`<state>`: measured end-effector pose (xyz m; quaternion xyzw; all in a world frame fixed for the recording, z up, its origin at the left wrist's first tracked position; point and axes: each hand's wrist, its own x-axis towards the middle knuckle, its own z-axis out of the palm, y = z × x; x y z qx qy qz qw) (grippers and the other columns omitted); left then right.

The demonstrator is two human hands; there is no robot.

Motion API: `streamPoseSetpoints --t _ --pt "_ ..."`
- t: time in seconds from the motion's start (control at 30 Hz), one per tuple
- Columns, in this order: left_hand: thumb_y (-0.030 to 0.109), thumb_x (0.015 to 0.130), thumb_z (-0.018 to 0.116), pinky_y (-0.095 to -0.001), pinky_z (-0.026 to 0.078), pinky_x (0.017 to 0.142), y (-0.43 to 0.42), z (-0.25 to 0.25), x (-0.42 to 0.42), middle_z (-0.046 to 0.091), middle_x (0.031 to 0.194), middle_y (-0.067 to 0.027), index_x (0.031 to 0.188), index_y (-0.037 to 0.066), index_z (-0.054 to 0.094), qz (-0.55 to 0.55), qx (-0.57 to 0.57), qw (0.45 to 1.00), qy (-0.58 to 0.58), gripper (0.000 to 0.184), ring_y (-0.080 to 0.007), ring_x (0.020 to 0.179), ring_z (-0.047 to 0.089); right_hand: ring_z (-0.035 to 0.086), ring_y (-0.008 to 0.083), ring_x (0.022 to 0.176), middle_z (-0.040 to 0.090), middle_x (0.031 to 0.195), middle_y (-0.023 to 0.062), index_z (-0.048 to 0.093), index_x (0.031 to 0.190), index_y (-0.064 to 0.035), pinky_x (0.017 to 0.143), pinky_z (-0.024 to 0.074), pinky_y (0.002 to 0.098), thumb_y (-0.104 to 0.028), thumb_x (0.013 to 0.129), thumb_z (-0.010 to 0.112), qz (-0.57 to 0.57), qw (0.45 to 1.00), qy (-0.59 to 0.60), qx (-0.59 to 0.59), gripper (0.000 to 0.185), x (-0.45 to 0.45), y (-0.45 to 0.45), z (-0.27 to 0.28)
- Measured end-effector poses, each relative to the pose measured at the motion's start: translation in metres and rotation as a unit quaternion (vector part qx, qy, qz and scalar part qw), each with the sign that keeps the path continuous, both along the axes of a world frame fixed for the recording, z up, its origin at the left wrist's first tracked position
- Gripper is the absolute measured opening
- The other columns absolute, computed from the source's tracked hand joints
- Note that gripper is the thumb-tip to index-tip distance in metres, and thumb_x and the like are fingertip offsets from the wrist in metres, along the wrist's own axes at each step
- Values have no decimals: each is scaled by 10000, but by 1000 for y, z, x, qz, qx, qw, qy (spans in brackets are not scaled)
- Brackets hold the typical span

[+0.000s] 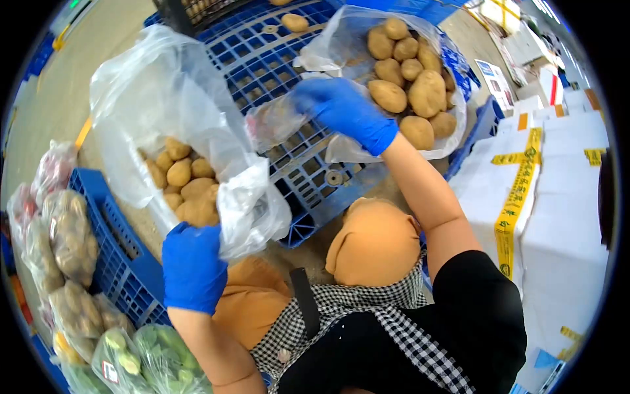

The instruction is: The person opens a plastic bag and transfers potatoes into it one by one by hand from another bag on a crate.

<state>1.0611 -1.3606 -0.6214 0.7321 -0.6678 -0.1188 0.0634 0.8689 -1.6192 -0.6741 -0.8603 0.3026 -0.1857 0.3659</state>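
My left hand point(193, 268), in a blue glove, is closed on the near edge of a large clear plastic bag point(170, 92). Potatoes point(179, 172) lie inside this bag, whose mouth is spread wide. My right hand point(341, 108), also blue-gloved and blurred by motion, is over the blue pallet, beside an open clear bag point(335, 43) of larger potatoes point(426, 93). A crumpled, partly see-through plastic piece point(272, 123) hangs from its fingers, with something reddish showing through.
The blue pallet point(305, 172) bears a loose potato point(294, 23) and a dark crate point(174, 14). On the left, a blue crate point(125, 262) stands by bagged vegetables point(72, 236). White boxes point(482, 177) with yellow tape are stacked at right.
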Motion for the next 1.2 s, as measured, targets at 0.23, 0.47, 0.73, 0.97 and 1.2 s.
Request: streamPoseSetpoints --t 0.23,0.47,0.73,0.97,1.2 --pt "12 644 604 -456 453 645 -6 2 -7 589 684 -175 705 52 609 -1 -22 1000 13 73 -380 708 572 631 363 926 637 1011 234 570 1119 -35 814 503 420 -388 687 731 -202 883 413 -88 581 -152 -17 -115" --pt "24 640 615 -455 454 652 -10 0 -10 593 682 -170 696 54 617 -4 5 1000 -15 63 -373 706 574 528 274 1150 532 1232 177 387 1350 -76 972 457 409 -160 750 684 -85 771 -476 414 675 -134 -34 -53" --pt "36 613 615 -423 469 674 -19 -14 -9 604 668 -147 725 88 656 -25 4 1000 -14 130 -348 685 588 491 220 1187 447 1359 137 222 1462 -68 1036 379 332 -220 771 711 107 942 -280 154 859 -38 1 7" --pt "11 614 585 -446 462 672 -16 -12 -6 601 678 -156 736 75 646 -17 -2 1000 -17 150 -369 695 583 540 230 1118 551 1224 137 282 1440 -82 954 439 343 -237 804 714 180 970 -162 33 785 51 42 0" --pt "18 611 596 -441 465 688 -13 2 -13 580 658 -154 719 59 617 -14 -9 1000 -23 118 -365 679 567 596 346 942 599 1050 217 381 1349 -72 789 506 414 -128 751 652 -173 843 404 -309 659 -108 -96 -72"
